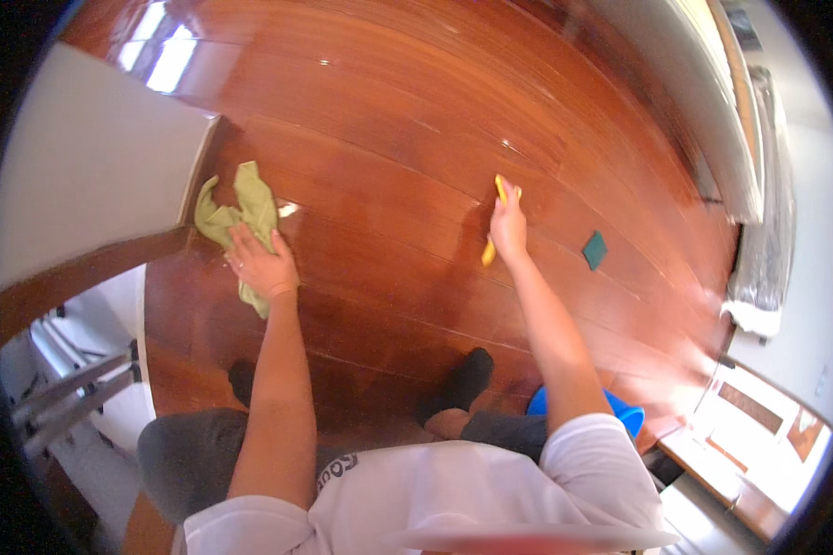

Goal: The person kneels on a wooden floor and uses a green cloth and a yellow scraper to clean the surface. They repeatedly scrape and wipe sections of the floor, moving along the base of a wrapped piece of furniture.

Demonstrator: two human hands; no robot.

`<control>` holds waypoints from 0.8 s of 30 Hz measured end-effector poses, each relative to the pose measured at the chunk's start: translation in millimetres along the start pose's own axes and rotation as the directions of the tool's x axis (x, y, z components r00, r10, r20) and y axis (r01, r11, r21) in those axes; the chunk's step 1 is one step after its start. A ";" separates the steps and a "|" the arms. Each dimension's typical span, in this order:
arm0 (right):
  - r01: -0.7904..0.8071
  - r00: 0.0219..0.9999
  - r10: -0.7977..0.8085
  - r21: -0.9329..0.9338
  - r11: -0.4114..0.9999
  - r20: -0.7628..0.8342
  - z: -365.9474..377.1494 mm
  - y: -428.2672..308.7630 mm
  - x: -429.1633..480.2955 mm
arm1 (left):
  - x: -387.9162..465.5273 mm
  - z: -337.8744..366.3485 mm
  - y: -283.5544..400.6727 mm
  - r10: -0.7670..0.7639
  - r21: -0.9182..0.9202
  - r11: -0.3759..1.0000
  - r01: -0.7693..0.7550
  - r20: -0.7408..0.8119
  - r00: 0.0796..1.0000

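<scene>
My left hand [260, 266] rests flat, palm down, on a crumpled yellow-green cloth [255, 191] spread over the reddish-brown wooden floor [389, 229]. The cloth reaches past the fingertips and also shows below the wrist. Out to the right, my right hand [509, 225] is closed around a slim yellow tool [489, 254]. Its two ends stick out of the fist, and the fingers hide its middle, so its exact kind is unclear. A dark green scouring pad [595, 250] lies on the floor to the right of that hand.
A pale panel with a wooden edge [94, 260] stands close to my left hand. Behind my right forearm is a blue plastic container [623, 415], partly hidden. Bulky plastic-wrapped items [763, 229] line the right side. My dark-socked foot [468, 378] is on the floor.
</scene>
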State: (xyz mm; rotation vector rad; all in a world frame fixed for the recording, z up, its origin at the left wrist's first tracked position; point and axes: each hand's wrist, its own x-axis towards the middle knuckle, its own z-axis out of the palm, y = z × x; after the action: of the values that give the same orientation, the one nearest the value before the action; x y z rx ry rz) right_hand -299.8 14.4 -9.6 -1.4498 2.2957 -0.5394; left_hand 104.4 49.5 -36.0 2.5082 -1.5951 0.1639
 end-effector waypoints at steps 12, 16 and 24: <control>-0.458 0.684 0.406 -0.076 0.886 0.606 -218.3 49.9 -104.0 | 123.5 42.0 165.2 0.151 -0.121 0.978 -0.167 -0.129 0.980; -0.137 0.876 0.127 -0.011 0.990 0.466 -205.4 45.3 -87.6 | -19.9 23.1 256.1 0.626 -0.702 0.567 -0.431 0.028 0.779; -0.057 0.859 0.008 0.081 0.995 0.513 -183.6 26.1 -45.4 | -31.5 14.4 243.1 0.764 -0.708 0.522 -0.476 0.139 0.630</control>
State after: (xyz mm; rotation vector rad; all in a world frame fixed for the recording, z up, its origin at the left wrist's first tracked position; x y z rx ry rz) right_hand -393.4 88.2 139.5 -1.3118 1.8406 -0.2072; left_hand -129.1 -26.6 -36.5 1.3905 -2.2212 -0.7906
